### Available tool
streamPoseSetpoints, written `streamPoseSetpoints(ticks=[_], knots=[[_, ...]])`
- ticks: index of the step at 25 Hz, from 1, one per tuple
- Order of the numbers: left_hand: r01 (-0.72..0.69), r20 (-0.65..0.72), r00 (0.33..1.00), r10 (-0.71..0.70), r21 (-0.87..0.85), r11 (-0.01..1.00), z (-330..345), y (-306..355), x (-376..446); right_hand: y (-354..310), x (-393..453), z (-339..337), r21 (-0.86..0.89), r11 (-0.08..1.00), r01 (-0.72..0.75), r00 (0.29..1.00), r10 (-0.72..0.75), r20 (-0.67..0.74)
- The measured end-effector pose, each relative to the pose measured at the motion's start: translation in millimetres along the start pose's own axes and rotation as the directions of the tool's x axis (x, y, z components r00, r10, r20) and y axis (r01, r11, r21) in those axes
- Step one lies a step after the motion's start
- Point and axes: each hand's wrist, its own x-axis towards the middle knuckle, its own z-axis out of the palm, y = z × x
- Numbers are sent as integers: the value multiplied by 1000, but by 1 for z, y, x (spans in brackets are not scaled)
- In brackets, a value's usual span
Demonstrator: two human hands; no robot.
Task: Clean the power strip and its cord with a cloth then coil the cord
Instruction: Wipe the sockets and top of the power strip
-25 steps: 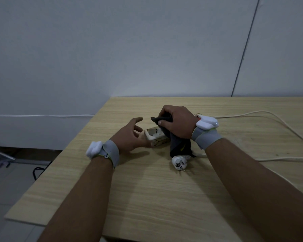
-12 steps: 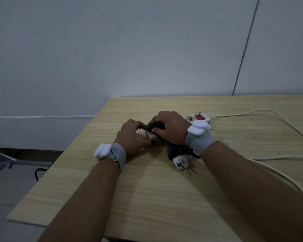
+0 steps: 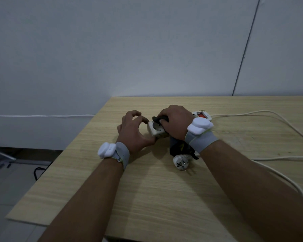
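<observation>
A white power strip (image 3: 155, 131) lies on the wooden table (image 3: 164, 198), its red switch end (image 3: 201, 115) sticking out behind my right wrist. My right hand (image 3: 176, 124) presses down on the strip's top and grips a dark cloth (image 3: 180, 147), which hangs off the strip's near side. My left hand (image 3: 132, 132) brackets the strip's left end, thumb against its near side and fingers curled over the far corner. The white plug (image 3: 179, 162) lies on the table just below the cloth. The white cord (image 3: 269, 113) loops loosely over the right half of the table.
The table's left edge (image 3: 63, 154) runs diagonally, with floor and a black cable (image 3: 38, 172) beyond it. A grey wall stands right behind the table's far edge. Bare wood lies in front of my hands.
My right hand with the cloth slid right along the strip, uncovering its left socket. My left hand's fingers have loosened and arched up from a tighter grip on the strip's end.
</observation>
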Motion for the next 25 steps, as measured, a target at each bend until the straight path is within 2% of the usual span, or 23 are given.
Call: streamPoseSetpoints(ticks=[4,6,9,12,16,21,25], knots=[[1,-21,1000,-1,4,1000,2,3,1,-5,0,-6,-6,1000,7,999,-7,-41],[-6,-32,999,6,-14,1000,3,2,1,-11,-3,-10,79,990,120,992,-118,-35],[8,-29,1000,-9,-41,999,1,0,2,-14,-8,-14,208,950,232,966,-250,65],[4,-29,1000,-6,-50,999,0,0,2,-9,-9,-15,244,945,217,965,-245,92],[-1,-39,999,-1,-39,999,-2,-2,3,-10,-7,-8,182,953,242,966,-255,50],[-2,-42,999,0,-43,999,-4,0,3,-9,-3,-6,137,978,156,988,-153,-31],[7,-30,1000,-8,-44,999,-4,0,2,-6,-5,-17,180,958,223,964,-244,103]])
